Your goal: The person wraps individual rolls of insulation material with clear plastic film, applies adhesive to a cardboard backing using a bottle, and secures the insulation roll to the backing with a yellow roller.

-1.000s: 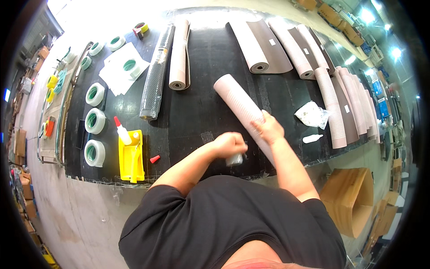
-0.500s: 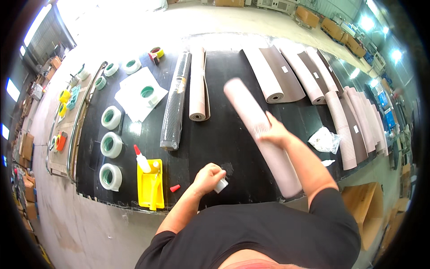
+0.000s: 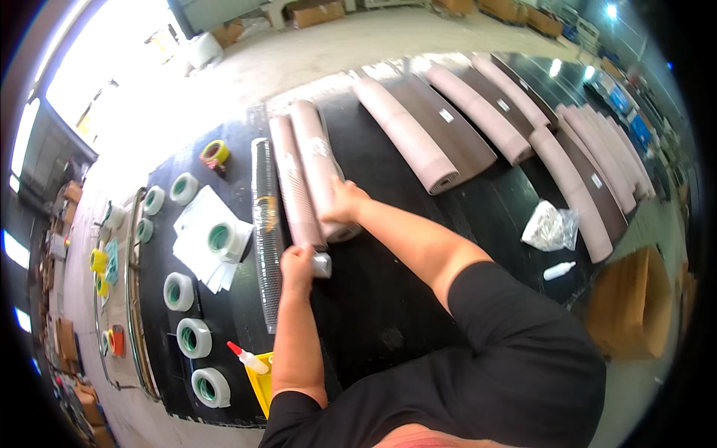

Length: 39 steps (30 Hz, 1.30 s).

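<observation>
Two pale pink ribbed mat rolls lie side by side on the black table. My right hand (image 3: 345,203) presses against the near part of the right mat roll (image 3: 308,131), fingers partly hidden. At the near end of the left mat roll (image 3: 290,168), my left hand (image 3: 297,267) is closed, with a small shiny whitish piece (image 3: 321,265) sticking out beside its fingers; its kind is unclear. Just left of these rolls lies a dark mesh roll (image 3: 265,224) in clear wrap.
Rolls of clear tape (image 3: 194,338) and white sheets (image 3: 196,224) lie at the left. A red-tipped glue bottle (image 3: 250,360) rests at a yellow tray (image 3: 259,384). Partly unrolled mats (image 3: 407,134) lie to the right, with a plastic bag (image 3: 551,226), a white bottle (image 3: 559,270) and a cardboard box (image 3: 631,302).
The mat roll in my right hand has come left, so two rolls now lie together. My left hand has moved forward to their near ends. The view has turned.
</observation>
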### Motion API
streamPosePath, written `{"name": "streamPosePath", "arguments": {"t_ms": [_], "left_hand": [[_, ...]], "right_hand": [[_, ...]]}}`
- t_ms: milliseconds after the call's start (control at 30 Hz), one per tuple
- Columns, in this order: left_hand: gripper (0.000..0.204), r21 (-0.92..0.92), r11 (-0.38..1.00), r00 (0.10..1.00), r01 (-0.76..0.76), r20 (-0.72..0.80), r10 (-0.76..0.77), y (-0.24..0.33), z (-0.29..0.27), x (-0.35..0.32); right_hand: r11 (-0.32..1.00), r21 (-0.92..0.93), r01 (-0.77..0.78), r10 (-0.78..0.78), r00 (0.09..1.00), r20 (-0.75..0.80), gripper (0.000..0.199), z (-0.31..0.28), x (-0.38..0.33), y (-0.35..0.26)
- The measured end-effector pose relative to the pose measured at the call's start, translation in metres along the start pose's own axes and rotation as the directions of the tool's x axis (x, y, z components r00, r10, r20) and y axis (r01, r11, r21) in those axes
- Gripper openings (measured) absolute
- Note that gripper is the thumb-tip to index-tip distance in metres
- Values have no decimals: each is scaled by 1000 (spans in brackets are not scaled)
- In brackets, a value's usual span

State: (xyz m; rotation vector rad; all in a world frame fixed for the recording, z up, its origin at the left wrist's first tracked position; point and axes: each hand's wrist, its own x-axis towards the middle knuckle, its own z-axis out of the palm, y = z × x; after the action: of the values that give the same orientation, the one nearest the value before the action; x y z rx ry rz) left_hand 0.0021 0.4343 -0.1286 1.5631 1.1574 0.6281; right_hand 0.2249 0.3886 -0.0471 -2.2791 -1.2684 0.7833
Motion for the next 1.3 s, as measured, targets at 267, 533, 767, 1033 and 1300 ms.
{"name": "streamPosePath", "arguments": {"t_ms": [267,533,767,1033,1300], "left_hand": [[32,-38,999,999,-38,-24,37,-11,-19,39],[22,-210,973,983,93,175,-56,14,-13,-82],[21,-161,981,960,108,272,-61,15,10,-124],[25,-9,999,927,48,372,-41,10,28,-176],[23,11,998,910,-56,412,46,51,39,-235]], "right_hand": [[994,-94,53,-88,906,-415,71,-51,49,14],[765,-73,-640,561,717,-414,121,-155,-11,155],[877,-44,-479,462,864,-203,97,-143,-73,162],[927,-134,-351,340,935,-98,100,-94,-257,180],[957,-229,-178,158,982,-105,100,-56,-396,215]]}}
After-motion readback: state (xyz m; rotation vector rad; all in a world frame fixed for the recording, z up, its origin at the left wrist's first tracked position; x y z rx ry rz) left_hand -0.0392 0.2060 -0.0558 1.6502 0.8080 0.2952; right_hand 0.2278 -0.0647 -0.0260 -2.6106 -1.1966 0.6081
